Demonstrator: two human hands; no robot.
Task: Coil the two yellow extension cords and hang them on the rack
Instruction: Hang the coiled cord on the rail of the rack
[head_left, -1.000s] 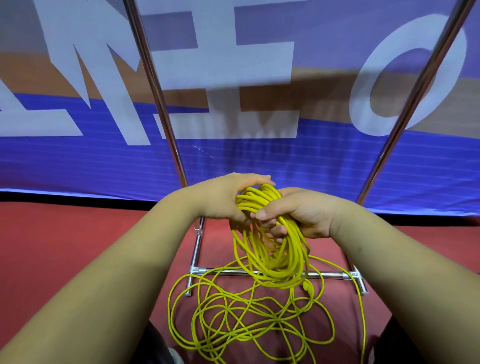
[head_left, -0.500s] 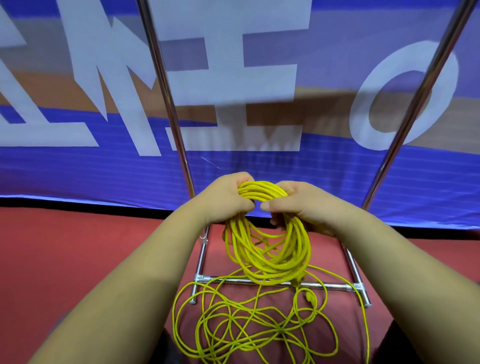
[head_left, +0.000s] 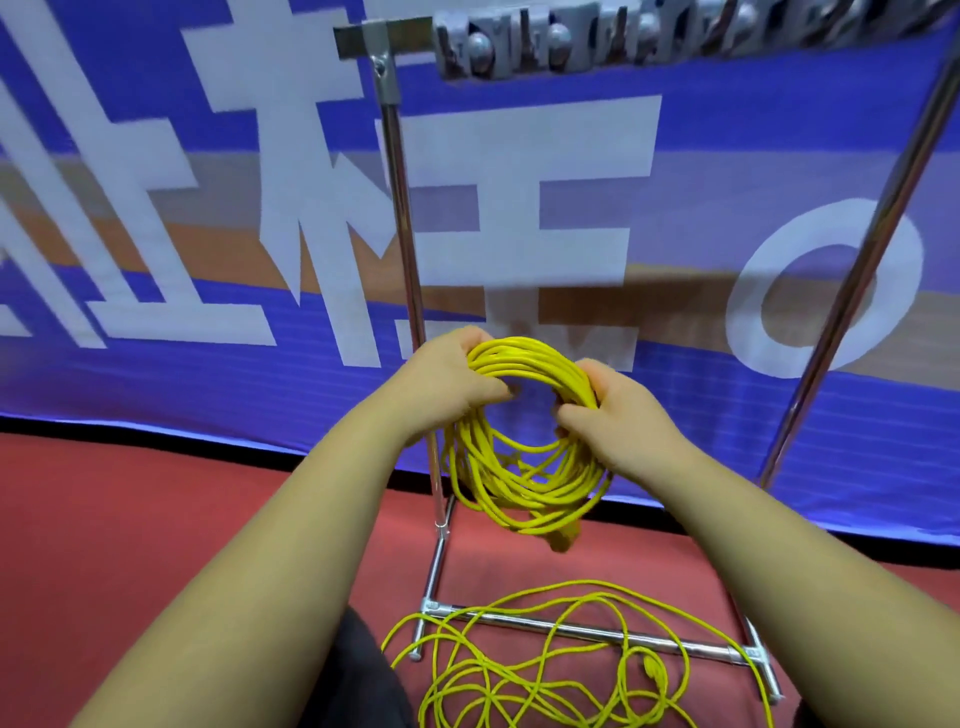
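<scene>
1. Now my left hand (head_left: 447, 382) and right hand (head_left: 618, 415) each grip opposite sides of coiled yellow extension cord (head_left: 524, 457), raised before the chrome metal rack (head_left: 402, 218).
2. Second loose yellow cord (head_left: 545, 670) lies tangled on red floor (head_left: 156, 530) over the rack's base bar.

Looked like an event or sports hall, not a home. A large blue banner (head_left: 208, 389) with big white characters and an orange band filled the whole back wall, reaching the ground. The floor (head_left: 156, 519) was red; its exact surface was unclear. A chrome tube rack (head_left: 402, 208) stood free on it, with metal hooks (head_left: 623, 47) along the top bar.
</scene>
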